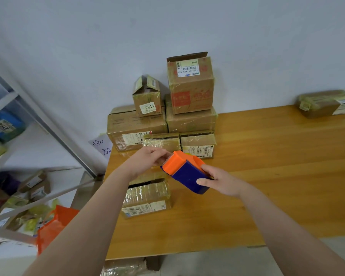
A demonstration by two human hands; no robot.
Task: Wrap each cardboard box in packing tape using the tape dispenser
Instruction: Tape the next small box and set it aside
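My right hand (220,181) grips the orange and blue tape dispenser (185,170) in the air above the wooden table (267,166). At the dispenser's orange cutter end, my left hand (149,159) pinches what looks like the end of the clear tape. A small cardboard box (147,198) with tape round it and a shipping label lies on the table just below my left wrist. Several taped boxes (189,116) are stacked at the table's back against the wall.
Another taped box (325,103) sits at the table's far right. A metal shelf rack (28,120) with parcels stands on the left, with an orange bag (54,224) on the floor beside it. A handwritten paper note (102,145) hangs by the stack.
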